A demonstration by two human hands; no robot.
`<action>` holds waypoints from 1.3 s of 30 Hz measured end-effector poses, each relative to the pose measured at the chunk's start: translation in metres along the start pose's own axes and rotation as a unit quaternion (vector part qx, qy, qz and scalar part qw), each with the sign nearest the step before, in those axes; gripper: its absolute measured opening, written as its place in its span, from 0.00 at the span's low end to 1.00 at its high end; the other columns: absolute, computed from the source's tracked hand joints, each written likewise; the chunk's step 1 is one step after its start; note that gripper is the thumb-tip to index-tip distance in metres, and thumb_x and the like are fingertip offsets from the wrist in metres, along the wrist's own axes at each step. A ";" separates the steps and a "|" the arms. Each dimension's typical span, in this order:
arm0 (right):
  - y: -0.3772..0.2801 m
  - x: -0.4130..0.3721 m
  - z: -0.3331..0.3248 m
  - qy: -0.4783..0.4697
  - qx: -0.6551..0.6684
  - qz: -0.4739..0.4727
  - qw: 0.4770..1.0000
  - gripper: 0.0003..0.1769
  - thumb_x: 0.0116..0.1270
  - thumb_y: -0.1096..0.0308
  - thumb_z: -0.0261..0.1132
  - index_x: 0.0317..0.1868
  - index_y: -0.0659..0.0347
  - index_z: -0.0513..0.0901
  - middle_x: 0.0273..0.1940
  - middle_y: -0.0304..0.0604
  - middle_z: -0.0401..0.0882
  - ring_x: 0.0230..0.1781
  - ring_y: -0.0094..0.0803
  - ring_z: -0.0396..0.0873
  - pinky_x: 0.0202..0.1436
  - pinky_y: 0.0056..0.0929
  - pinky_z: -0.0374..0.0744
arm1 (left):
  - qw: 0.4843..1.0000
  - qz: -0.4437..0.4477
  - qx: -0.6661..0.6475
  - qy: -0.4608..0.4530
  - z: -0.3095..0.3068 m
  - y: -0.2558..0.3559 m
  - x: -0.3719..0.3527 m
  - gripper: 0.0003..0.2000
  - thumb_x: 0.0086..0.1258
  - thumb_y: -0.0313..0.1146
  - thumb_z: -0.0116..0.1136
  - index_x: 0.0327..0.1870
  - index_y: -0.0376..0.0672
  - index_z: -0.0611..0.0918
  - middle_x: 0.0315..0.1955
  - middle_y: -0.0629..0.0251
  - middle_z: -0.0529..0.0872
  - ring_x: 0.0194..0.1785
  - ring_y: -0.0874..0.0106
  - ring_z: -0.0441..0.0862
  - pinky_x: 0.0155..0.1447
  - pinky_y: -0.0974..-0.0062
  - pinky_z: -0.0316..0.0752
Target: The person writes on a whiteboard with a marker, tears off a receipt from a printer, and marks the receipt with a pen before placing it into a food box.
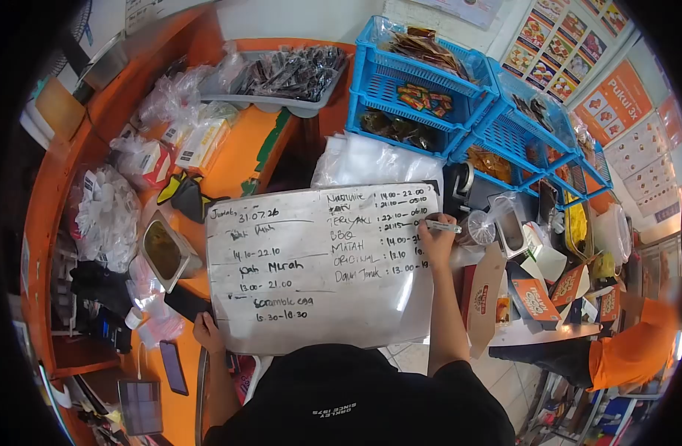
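Note:
A white whiteboard (319,297) covered in black handwriting lies tilted in front of me over the orange counter (237,156). My left hand (206,332) grips its lower left edge. At the board's right edge my right hand (436,239) holds a marker (445,226) with the tip near the written lines. My black shirt fills the bottom of the view.
Blue plastic baskets (423,89) of packets stand stacked at the back right. A grey tray (296,100) of dark packets, plastic bags and a metal container (163,249) crowd the counter at left. A phone (172,366) lies low left. A person in orange (631,349) stands at right.

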State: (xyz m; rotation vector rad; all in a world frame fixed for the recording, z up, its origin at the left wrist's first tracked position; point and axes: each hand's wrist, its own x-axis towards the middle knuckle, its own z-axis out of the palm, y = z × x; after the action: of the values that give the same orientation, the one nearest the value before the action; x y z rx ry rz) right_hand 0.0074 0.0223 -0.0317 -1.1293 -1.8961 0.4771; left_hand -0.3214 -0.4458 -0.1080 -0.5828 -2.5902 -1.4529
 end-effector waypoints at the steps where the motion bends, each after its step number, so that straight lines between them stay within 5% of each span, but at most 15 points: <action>1: 0.000 0.001 0.000 0.000 0.000 0.000 1.000 0.11 0.51 0.68 0.68 0.31 0.65 0.78 0.35 0.50 0.73 0.43 0.43 0.69 0.49 0.38 0.69 | 1.000 -0.007 -0.005 -0.003 0.000 0.000 0.000 0.16 0.72 0.33 0.47 0.22 0.35 0.66 0.15 0.67 0.61 0.23 0.78 0.58 0.26 0.75 0.56; 29: 0.012 0.005 -0.005 0.027 -0.031 -0.004 0.999 0.08 0.50 0.72 0.67 0.29 0.65 0.77 0.28 0.48 0.75 0.37 0.42 0.70 0.43 0.38 0.70 | 1.000 0.017 0.025 -0.002 0.000 0.006 0.000 0.17 0.73 0.36 0.46 0.22 0.35 0.66 0.15 0.66 0.61 0.21 0.77 0.58 0.25 0.73 0.55; 35: 0.010 0.010 -0.005 0.042 -0.015 -0.001 0.999 0.07 0.52 0.73 0.66 0.28 0.65 0.76 0.25 0.47 0.74 0.31 0.38 0.72 0.37 0.35 0.71 | 0.997 -0.024 -0.058 0.033 0.010 0.040 -0.001 0.17 0.73 0.35 0.44 0.22 0.36 0.67 0.16 0.71 0.62 0.22 0.78 0.59 0.26 0.75 0.55; 39: 0.003 0.005 -0.009 0.113 0.063 0.084 0.988 0.08 0.53 0.74 0.67 0.30 0.66 0.76 0.28 0.49 0.74 0.32 0.41 0.71 0.40 0.37 0.71 | 0.985 -0.037 -0.160 -0.051 0.031 0.095 -0.002 0.15 0.74 0.36 0.40 0.26 0.37 0.70 0.21 0.71 0.68 0.28 0.80 0.65 0.34 0.79 0.63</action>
State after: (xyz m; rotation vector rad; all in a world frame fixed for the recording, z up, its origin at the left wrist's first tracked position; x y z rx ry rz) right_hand 0.0147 0.0269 -0.0264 -1.2093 -1.5621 0.5307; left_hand -0.2802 -0.3755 -0.0495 -0.6151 -2.4921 -1.9324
